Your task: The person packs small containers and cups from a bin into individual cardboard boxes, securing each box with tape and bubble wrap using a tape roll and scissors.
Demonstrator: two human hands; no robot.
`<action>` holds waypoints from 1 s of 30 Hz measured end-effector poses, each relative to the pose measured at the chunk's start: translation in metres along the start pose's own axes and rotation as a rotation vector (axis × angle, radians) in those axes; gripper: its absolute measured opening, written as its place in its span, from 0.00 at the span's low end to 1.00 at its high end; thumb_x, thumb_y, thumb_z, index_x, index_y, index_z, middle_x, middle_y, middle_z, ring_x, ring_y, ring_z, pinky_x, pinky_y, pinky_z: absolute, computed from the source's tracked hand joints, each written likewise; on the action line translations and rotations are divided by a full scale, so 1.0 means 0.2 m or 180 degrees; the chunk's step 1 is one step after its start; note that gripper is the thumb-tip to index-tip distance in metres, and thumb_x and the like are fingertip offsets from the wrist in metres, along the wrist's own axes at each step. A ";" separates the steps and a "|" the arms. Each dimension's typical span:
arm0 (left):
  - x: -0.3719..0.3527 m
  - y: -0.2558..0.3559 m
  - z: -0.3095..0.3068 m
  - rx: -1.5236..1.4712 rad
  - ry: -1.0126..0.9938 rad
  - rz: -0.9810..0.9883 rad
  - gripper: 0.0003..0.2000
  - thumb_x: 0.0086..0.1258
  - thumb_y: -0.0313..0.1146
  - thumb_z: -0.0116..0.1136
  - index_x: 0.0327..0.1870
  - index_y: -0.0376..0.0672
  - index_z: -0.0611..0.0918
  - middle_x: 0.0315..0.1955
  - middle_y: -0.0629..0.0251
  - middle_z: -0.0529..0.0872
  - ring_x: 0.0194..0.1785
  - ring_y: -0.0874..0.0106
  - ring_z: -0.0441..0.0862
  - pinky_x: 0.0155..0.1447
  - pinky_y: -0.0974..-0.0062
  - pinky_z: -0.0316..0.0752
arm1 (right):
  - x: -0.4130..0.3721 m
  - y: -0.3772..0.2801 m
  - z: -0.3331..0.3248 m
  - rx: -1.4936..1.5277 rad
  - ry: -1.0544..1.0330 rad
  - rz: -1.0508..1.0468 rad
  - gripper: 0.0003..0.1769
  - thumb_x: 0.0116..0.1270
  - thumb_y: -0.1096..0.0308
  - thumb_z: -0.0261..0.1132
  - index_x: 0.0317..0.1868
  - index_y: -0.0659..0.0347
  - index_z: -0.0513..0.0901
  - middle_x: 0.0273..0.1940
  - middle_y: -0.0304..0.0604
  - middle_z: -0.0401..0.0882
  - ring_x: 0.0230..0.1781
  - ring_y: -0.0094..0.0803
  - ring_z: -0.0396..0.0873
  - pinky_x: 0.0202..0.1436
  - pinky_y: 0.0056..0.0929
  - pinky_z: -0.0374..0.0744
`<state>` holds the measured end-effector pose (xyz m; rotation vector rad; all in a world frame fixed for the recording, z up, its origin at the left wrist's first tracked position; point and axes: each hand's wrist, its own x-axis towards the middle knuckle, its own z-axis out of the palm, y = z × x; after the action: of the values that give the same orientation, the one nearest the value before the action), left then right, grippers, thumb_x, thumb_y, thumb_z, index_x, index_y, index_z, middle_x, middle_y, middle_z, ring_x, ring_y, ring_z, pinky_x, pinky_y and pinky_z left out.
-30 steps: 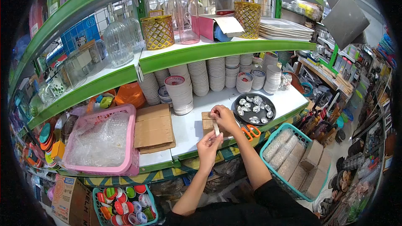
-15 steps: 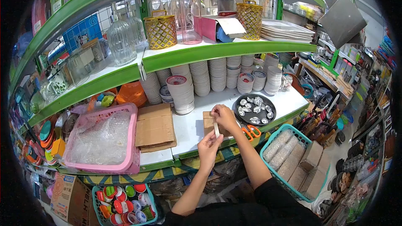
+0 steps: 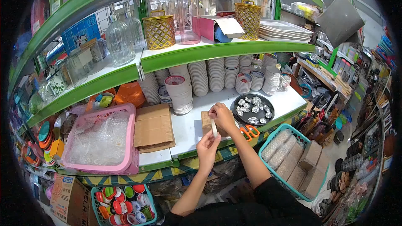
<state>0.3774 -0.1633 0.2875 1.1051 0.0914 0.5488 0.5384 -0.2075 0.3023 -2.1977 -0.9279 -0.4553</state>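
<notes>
My left hand (image 3: 207, 148) is closed, thumb and fingers pinching a narrow pale band that looks like a roll of tape (image 3: 214, 128) seen edge-on. Just above it, my right hand (image 3: 222, 117) has its fingers curled and pressed together at the tape's upper end; what they grip is hidden. Under my right hand lies a small brown cardboard piece (image 3: 206, 122) on the white shelf (image 3: 186, 127). Orange-handled scissors (image 3: 249, 132) rest at the shelf's front edge, right of my right wrist. Behind them, a black round tray (image 3: 254, 109) holds several shiny silver, foil-like pieces.
Stacks of white bowls (image 3: 180, 94) line the shelf's back. Left are flattened cardboard (image 3: 153, 129) and a pink basket (image 3: 133, 142) of bubble wrap. A teal basket (image 3: 268, 165) with wrapped packages stands lower right. Glassware (image 3: 121, 37) and gold lattice containers (image 3: 159, 32) fill the green-edged upper shelf (image 3: 226, 54).
The view has shifted slightly. Both hands stay almost in place around the pale tape, with the right hand's fingers a little higher and farther from the left hand's.
</notes>
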 end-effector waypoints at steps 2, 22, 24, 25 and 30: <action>0.00 0.00 0.00 0.0024 -0.0005 -0.0023 0.20 0.66 0.23 0.60 0.59 0.29 0.74 0.43 0.63 0.83 0.43 0.80 0.79 0.50 0.83 0.74 | 0.00 0.00 0.01 -0.0250 0.0028 0.0073 0.05 0.54 0.68 0.68 0.32 0.57 0.83 0.40 0.43 0.79 0.43 0.44 0.75 0.47 0.40 0.73; 0.06 -0.01 -0.07 0.0138 -0.0164 0.0159 0.18 0.67 0.22 0.58 0.57 0.29 0.74 0.39 0.63 0.83 0.39 0.79 0.79 0.45 0.80 0.76 | 0.02 0.07 0.03 0.0090 -0.0330 0.0506 0.12 0.56 0.59 0.69 0.38 0.54 0.82 0.33 0.39 0.85 0.37 0.36 0.82 0.48 0.38 0.61; 0.06 0.02 -0.06 0.0164 -0.0157 0.0128 0.18 0.67 0.22 0.58 0.57 0.29 0.74 0.39 0.63 0.83 0.39 0.79 0.79 0.45 0.80 0.76 | 0.02 0.06 0.02 0.0167 -0.0294 0.0471 0.11 0.56 0.59 0.69 0.37 0.53 0.82 0.32 0.39 0.85 0.38 0.38 0.81 0.47 0.39 0.63; 0.06 0.02 -0.06 0.0188 -0.0145 0.0096 0.18 0.67 0.22 0.58 0.57 0.29 0.74 0.39 0.63 0.83 0.39 0.78 0.79 0.45 0.80 0.76 | 0.02 0.05 0.01 0.0172 -0.0295 0.0471 0.11 0.56 0.59 0.68 0.36 0.53 0.82 0.32 0.39 0.85 0.37 0.38 0.81 0.47 0.39 0.63; 0.05 0.00 -0.07 0.0235 -0.0159 0.0135 0.18 0.67 0.22 0.57 0.57 0.28 0.74 0.39 0.63 0.83 0.39 0.78 0.79 0.46 0.80 0.76 | 0.02 0.03 0.01 0.0125 -0.0255 0.0487 0.10 0.58 0.58 0.67 0.35 0.53 0.81 0.30 0.40 0.84 0.35 0.38 0.81 0.45 0.39 0.63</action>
<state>0.3815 -0.1471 0.2839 1.1942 0.0452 0.5590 0.5461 -0.2077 0.3006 -2.2449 -0.7959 -0.2762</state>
